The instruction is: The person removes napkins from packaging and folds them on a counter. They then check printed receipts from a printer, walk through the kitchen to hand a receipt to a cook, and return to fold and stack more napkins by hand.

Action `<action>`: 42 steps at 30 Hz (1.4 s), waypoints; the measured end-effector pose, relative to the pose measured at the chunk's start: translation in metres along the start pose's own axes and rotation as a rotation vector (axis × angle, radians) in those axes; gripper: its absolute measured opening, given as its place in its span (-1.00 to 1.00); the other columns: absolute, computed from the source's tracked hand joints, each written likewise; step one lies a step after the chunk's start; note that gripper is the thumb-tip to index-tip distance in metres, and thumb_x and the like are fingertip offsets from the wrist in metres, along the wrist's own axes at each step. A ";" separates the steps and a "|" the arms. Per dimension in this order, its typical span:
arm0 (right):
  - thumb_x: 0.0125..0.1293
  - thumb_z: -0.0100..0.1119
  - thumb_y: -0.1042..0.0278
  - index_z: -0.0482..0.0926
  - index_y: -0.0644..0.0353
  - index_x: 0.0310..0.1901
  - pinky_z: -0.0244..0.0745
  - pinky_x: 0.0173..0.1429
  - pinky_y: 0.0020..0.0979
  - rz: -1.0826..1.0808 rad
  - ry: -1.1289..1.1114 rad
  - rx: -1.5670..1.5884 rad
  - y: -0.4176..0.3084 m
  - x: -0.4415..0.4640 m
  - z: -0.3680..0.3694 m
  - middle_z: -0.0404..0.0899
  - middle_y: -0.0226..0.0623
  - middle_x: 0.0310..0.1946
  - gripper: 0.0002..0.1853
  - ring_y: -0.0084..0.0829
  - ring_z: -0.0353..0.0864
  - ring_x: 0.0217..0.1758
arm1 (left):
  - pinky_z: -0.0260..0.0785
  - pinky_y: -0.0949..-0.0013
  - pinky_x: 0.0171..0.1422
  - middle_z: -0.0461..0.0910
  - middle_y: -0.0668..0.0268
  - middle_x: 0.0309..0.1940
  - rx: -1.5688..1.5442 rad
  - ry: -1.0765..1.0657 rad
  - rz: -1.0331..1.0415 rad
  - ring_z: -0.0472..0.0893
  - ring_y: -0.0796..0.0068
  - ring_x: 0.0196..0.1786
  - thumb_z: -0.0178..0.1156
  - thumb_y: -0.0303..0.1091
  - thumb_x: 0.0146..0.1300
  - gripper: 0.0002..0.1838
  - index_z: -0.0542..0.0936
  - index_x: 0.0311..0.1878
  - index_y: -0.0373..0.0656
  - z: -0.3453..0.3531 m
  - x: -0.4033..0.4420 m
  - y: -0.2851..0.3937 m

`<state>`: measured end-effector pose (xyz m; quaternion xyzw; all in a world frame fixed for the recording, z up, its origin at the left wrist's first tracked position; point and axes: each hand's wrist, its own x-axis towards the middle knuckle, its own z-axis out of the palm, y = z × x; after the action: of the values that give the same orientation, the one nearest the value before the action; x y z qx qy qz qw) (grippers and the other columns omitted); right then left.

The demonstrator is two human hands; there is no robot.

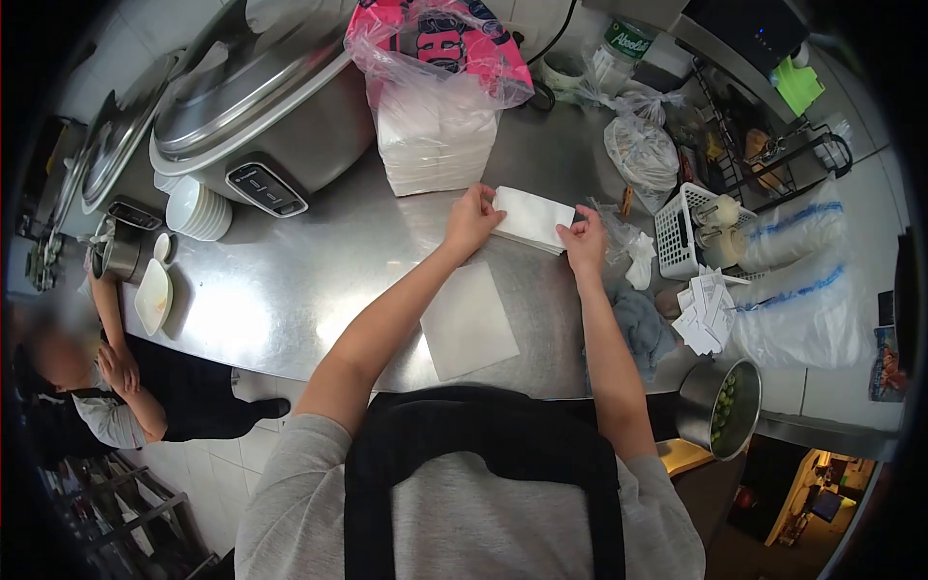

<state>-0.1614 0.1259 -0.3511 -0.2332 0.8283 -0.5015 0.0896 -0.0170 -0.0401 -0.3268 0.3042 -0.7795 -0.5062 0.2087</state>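
Observation:
A small stack of folded white paper napkins (pixel 532 215) lies at the middle of the steel counter. My left hand (pixel 471 222) grips its left end, fingers bent at the edge. At its right end my right hand (pixel 584 244) pinches the near corner between thumb and fingers. Closer to my body, one square white paper sheet (pixel 471 321) rests flat on the steel. Just behind the stack stands a tall block of white napkins (pixel 440 145), partly inside a clear plastic bag with pink and black print (pixel 440 43).
Large rice cookers (pixel 261 116) and stacked white bowls (pixel 198 210) stand on the left. At right are a white basket (pixel 681 232), tied plastic bags (pixel 642 155), a grey cloth (pixel 636 329), paper slips (pixel 706 311) and a pot of green fruit (pixel 720 406). Another person (pixel 121 377) is at far left.

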 end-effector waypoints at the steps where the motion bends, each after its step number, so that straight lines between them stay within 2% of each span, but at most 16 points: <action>1: -0.02 0.39 0.50 0.42 0.26 0.10 0.49 -0.25 -0.44 0.007 0.009 -0.063 -0.001 -0.001 0.001 0.60 -0.30 -0.35 -0.42 -0.52 0.54 -0.39 | 0.39 0.33 -0.25 0.59 0.22 -0.39 -0.001 0.002 0.001 0.56 0.43 -0.38 0.37 -0.40 -0.01 -0.59 0.46 -0.09 -0.26 0.000 -0.001 0.000; 2: -0.02 0.39 0.50 0.42 0.26 0.10 0.49 -0.25 -0.44 0.004 0.010 -0.064 0.003 -0.001 0.004 0.60 -0.30 -0.35 -0.42 -0.52 0.54 -0.39 | 0.39 0.31 -0.15 0.56 0.15 -0.25 0.033 0.013 0.017 0.56 0.36 -0.25 0.33 -0.39 0.04 -0.57 0.44 -0.03 -0.28 0.001 -0.004 0.000; 4: 0.17 0.29 0.34 0.27 0.29 0.27 0.45 0.10 -0.43 -0.046 0.049 0.197 0.019 -0.001 0.013 0.45 -0.10 0.11 -0.35 -0.37 0.53 0.03 | 0.40 0.29 -0.05 0.54 0.07 -0.10 0.066 0.022 0.032 0.56 0.29 -0.13 0.30 -0.38 0.08 -0.55 0.42 0.03 -0.29 0.007 -0.002 -0.008; 5: 0.17 0.29 0.34 0.27 0.29 0.27 0.45 0.10 -0.43 -0.045 0.049 0.196 0.017 -0.002 0.015 0.45 -0.10 0.11 -0.35 -0.37 0.53 0.03 | 0.30 0.31 0.15 0.40 0.04 0.11 -0.023 0.052 0.105 0.47 0.26 0.08 0.20 -0.32 0.19 -0.49 0.33 0.17 -0.31 0.012 0.000 -0.013; 7: 0.35 0.09 0.13 0.02 0.33 0.40 0.09 0.44 -0.35 0.079 0.040 0.484 0.009 -0.005 0.026 0.05 -0.01 0.41 -0.27 -0.17 0.16 0.42 | 0.20 0.33 0.34 0.26 0.01 0.32 -0.111 0.084 0.177 0.38 0.23 0.28 0.10 -0.26 0.31 -0.42 0.23 0.31 -0.34 0.025 0.002 -0.022; 10: 0.42 -0.08 -0.01 -0.12 0.34 0.43 -0.21 0.53 -0.29 0.138 -0.066 0.318 -0.020 -0.014 0.021 -0.11 0.01 0.46 -0.22 -0.14 -0.16 0.54 | -0.09 0.31 0.50 0.11 -0.11 0.39 -0.463 0.006 0.021 0.06 0.02 0.47 0.01 -0.19 0.35 -0.34 0.10 0.38 -0.39 0.026 -0.005 -0.001; 13: 0.42 -0.07 0.07 -0.05 0.33 0.42 -0.18 0.53 -0.24 0.067 0.024 0.246 -0.021 -0.010 0.021 -0.06 0.03 0.45 -0.29 -0.12 -0.12 0.53 | -0.21 0.32 0.54 -0.02 -0.09 0.44 -0.449 -0.064 -0.020 -0.08 0.05 0.52 -0.08 -0.15 0.39 -0.32 0.02 0.41 -0.40 0.020 -0.004 0.001; 14: 0.42 -0.07 0.07 -0.05 0.33 0.42 -0.18 0.53 -0.24 0.063 0.022 0.246 -0.024 -0.010 0.017 -0.06 0.03 0.45 -0.29 -0.12 -0.12 0.53 | -0.18 0.24 0.53 0.00 -0.06 0.44 -0.236 -0.021 0.139 -0.06 0.05 0.51 -0.09 -0.14 0.39 -0.34 0.05 0.41 -0.37 0.018 -0.004 0.000; 16: 0.40 -0.07 0.15 0.01 0.31 0.41 -0.16 0.52 -0.15 -0.379 -0.014 -0.240 -0.028 -0.012 0.008 -0.04 -0.01 0.45 -0.34 -0.11 -0.11 0.53 | -0.15 0.15 0.53 0.02 -0.04 0.44 -0.018 0.021 0.292 -0.03 0.06 0.51 -0.11 -0.13 0.40 -0.36 0.07 0.41 -0.33 0.015 -0.006 -0.003; 18: 0.38 -0.07 0.18 0.03 0.29 0.40 -0.15 0.51 -0.10 -0.461 -0.095 -0.454 -0.040 -0.022 0.010 -0.02 -0.04 0.45 -0.35 -0.11 -0.10 0.53 | -0.11 -0.04 0.50 0.02 0.05 0.45 0.538 -0.104 0.587 -0.02 0.09 0.51 -0.13 -0.09 0.40 -0.37 0.11 0.42 -0.25 0.008 -0.013 0.004; 24: 0.36 -0.05 0.19 0.05 0.24 0.41 -0.12 0.48 0.03 -0.554 -0.234 -0.727 -0.040 -0.035 0.024 0.00 -0.11 0.45 -0.35 -0.11 -0.08 0.52 | -0.10 -0.16 0.46 0.00 0.12 0.47 0.699 -0.295 0.564 -0.03 0.12 0.51 -0.11 0.02 0.36 -0.32 0.11 0.42 -0.18 0.008 -0.018 -0.009; 28: 0.33 0.00 0.16 0.09 0.20 0.40 -0.14 0.47 0.11 -0.538 -0.205 -0.703 -0.061 -0.051 0.007 -0.01 -0.11 0.45 -0.34 -0.04 -0.10 0.52 | -0.04 -0.10 0.45 0.04 0.13 0.45 0.669 -0.166 0.616 0.04 0.07 0.48 0.04 -0.10 0.30 -0.29 0.08 0.43 -0.17 -0.013 -0.048 0.010; 30: 0.26 0.10 0.23 0.28 0.24 0.26 0.02 0.43 0.03 -0.771 -0.187 -0.523 -0.082 -0.083 -0.010 0.13 -0.08 0.38 -0.44 -0.01 0.05 0.46 | 0.19 0.05 0.34 0.31 0.11 0.29 0.381 -0.244 0.679 0.31 0.06 0.32 0.14 -0.22 0.21 -0.39 0.27 0.32 -0.19 -0.042 -0.095 0.024; 34: 0.11 0.23 0.39 0.51 0.26 -0.14 0.35 0.22 -0.21 -0.773 -0.813 -0.233 -0.069 -0.151 -0.022 0.49 -0.12 0.05 -0.72 -0.09 0.44 0.15 | 0.42 0.26 0.09 0.59 0.15 -0.10 0.286 -0.561 0.344 0.56 0.16 0.01 0.22 -0.38 0.10 -0.71 0.59 -0.06 -0.15 -0.087 -0.172 0.009; 38: 0.10 0.22 0.43 0.52 0.24 -0.18 0.42 0.14 -0.22 -0.938 -0.798 -0.234 -0.076 -0.175 -0.011 0.55 -0.14 -0.03 -0.77 -0.13 0.51 0.07 | 0.42 0.26 0.09 0.60 0.17 -0.10 0.239 -0.438 0.327 0.56 0.18 0.01 0.18 -0.50 0.07 -0.74 0.61 -0.13 -0.18 -0.097 -0.205 -0.019; 42: 0.13 0.20 0.47 0.56 0.23 -0.29 0.47 0.03 -0.27 -0.690 -0.886 -0.142 -0.071 -0.156 -0.007 0.61 -0.24 -0.10 -0.89 -0.19 0.56 -0.02 | 0.43 0.27 0.14 0.61 0.21 -0.03 0.037 -0.321 0.293 0.57 0.21 0.03 0.11 -0.63 0.01 -0.68 0.61 -0.12 -0.22 -0.098 -0.215 -0.031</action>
<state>-0.0061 0.1781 -0.2992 -0.6840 0.6191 -0.2992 0.2437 0.2098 0.0329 -0.3193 0.1072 -0.8477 -0.4981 0.1477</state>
